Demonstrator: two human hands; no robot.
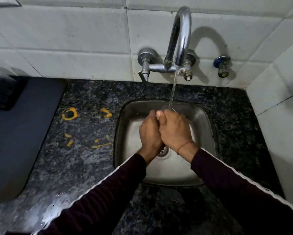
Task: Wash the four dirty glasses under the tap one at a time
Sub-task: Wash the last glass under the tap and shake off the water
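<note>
Dark sleeves [98, 197] reach over the steel sink [201, 170], where the left hand [150, 133] and right hand [175, 131] curl together around a glass [167, 108], its rim under the tap's [180, 39] stream.

One clear glass [167, 109] in play, almost wholly hidden between the left hand [150, 134] and right hand [174, 131], which press together around it. Only a thin curved rim shows, just beyond the fingertips. Tap [179, 38] above and beyond the hands, running; thin stream of water [172, 89] drops onto that rim. Pose of the glass unclear.
</note>
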